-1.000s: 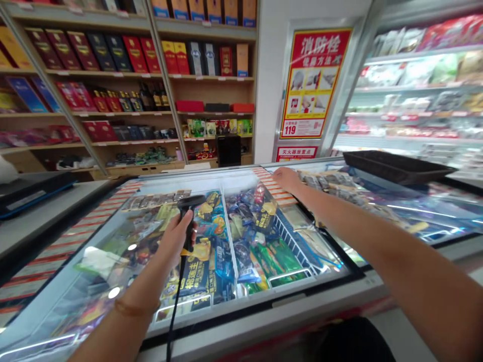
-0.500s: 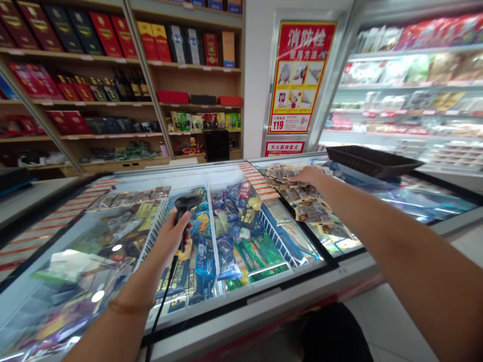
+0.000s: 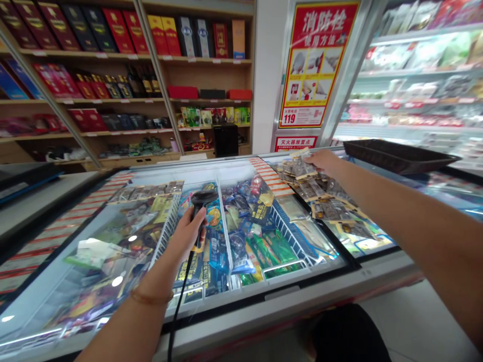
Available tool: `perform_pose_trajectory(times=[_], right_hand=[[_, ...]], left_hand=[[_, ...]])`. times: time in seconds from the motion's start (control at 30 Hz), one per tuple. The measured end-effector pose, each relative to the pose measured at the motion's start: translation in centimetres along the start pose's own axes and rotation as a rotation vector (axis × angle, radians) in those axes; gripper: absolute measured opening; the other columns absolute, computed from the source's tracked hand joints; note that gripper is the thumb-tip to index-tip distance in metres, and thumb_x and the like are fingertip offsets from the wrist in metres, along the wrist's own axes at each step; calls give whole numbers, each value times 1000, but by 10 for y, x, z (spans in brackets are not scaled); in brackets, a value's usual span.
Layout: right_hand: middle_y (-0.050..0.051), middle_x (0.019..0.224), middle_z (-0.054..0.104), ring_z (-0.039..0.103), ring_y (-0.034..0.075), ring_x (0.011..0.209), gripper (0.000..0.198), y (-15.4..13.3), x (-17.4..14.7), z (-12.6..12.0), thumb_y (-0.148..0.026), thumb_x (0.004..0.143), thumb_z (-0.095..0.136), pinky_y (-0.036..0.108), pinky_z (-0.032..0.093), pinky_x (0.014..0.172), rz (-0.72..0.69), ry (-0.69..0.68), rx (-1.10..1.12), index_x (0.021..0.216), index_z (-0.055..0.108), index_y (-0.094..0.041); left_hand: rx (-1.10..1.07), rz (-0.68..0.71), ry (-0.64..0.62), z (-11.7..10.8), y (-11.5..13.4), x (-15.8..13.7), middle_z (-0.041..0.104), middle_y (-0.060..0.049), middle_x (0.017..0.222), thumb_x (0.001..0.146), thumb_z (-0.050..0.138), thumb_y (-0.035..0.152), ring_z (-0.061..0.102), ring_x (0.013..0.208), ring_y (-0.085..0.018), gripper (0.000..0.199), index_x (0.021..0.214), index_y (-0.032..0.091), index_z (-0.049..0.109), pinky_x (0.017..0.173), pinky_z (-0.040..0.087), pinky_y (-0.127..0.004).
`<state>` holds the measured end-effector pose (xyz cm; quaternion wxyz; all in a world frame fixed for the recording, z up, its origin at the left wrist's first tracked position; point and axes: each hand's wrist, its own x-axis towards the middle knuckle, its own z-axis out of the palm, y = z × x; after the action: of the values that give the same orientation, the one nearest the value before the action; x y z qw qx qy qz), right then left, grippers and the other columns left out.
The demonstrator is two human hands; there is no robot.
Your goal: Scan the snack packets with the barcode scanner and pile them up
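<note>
Over the white, glass-topped freezer [image 3: 320, 297], the left hand [image 3: 190, 231] curls its fingers round a black corded scanner [image 3: 204, 197]; the right hand [image 3: 326, 160] pinches a clear-and-brown plastic packet [image 3: 301, 166] near the back edge.

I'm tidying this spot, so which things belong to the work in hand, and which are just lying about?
Apparently in use:
scanner, in the left hand
packets, at the right hand

Just lying about:
dark tray
boxes on shelves
</note>
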<state>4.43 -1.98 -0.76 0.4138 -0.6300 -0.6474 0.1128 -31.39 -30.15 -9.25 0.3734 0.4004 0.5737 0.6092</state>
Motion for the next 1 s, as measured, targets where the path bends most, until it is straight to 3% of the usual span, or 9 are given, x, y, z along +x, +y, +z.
perform_pose_trajectory(times=[0.13,0.33,0.5,0.67,1.0], right_hand=[[10,91,77,69,14,75,14,-40,-22,37,-17,97,61,29,55,76,41,-241,277,103,73,-12],[1,74,70,69,16,70,8,-96,-90,144,-23,87,69,32,61,75,212,-422,871,88,63,-18],[-1,73,65,68,17,69,19,-106,-128,207,-38,89,67,31,61,69,138,-404,782,89,58,-22],[-3,68,61,67,17,69,21,-95,-130,220,-42,91,62,32,61,70,119,-480,792,89,52,-24],[-4,68,57,69,17,73,13,-100,-135,208,-29,96,56,30,61,73,145,-547,853,88,46,-25]], left_hand=[[10,-4,-43,1,2,0,59,5,68,71,77,68,48,41,-7,56,86,21,52,37,38,-20],[-12,10,-53,-1,-3,3,59,5,69,69,76,71,47,40,-6,58,87,22,50,36,37,-20],[42,16,-27,-2,-9,5,57,6,67,70,74,73,47,39,-6,60,88,21,52,35,35,-20],[17,-29,-144,1,-10,4,57,5,67,68,75,73,47,39,-7,60,85,22,51,35,36,-21],[49,-38,-244,2,-12,3,57,5,67,72,73,73,47,39,-7,58,83,21,50,35,38,-22]])
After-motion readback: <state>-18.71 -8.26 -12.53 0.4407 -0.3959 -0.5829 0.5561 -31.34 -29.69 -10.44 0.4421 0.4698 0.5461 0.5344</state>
